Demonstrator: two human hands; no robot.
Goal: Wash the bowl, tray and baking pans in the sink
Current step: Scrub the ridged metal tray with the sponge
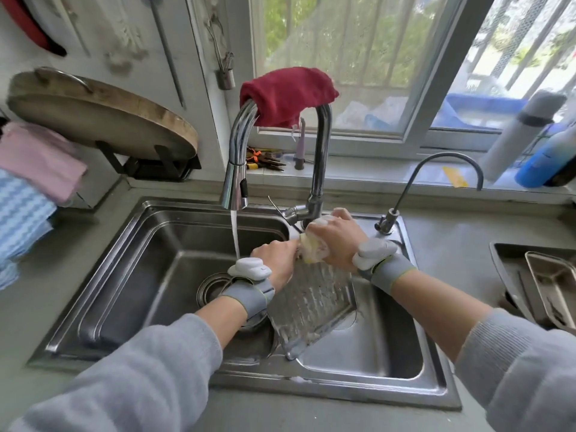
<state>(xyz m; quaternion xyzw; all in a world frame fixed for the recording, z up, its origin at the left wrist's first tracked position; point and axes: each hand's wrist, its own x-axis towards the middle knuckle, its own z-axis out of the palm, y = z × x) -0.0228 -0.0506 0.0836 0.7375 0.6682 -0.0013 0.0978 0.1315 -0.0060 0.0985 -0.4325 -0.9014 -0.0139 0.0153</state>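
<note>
- Grey knit sleeves at 6 to 7 o'clock and 4 o'clock, nearest the camera, leading up to both wrists over the sink.
- Steel double basin set into the desk; ribbed tray standing tilted at centre, lower corner resting near the divider, top edge up at 12 o'clock, soapy streaks down its face.
- Left hand at 11 o'clock of the tray, grip clamped on the tray's upper edge, steadying it.
- Right hand at 1 o'clock of the tray, grip clamped on a foamy yellow sponge, pressed against the tray's top edge.
- Round steel bowl lying in the left basin at 9 o'clock of the tray, partly hidden behind the left wrist; not clear whether washed yet.
- Baking pans stacked on the desk at 3 o'clock, well apart from the sink, seemingly still waiting.
- Water stream falling from the faucet just beside the left hand, missing the tray.
- Red cloth draped over the faucet arch at 12 o'clock, farthest back.
- Judged risks: soapy tray slipping out of the left grip and clattering down onto the bowl, caused by a wet edge and hard scrubbing pressure from the right; lower corner skidding off the divider for the same reason; splashing onto sleeves and desk once the tray swings under the running stream at a steep tilt; red cloth knocked into the basin by a raised tray edge.
</note>
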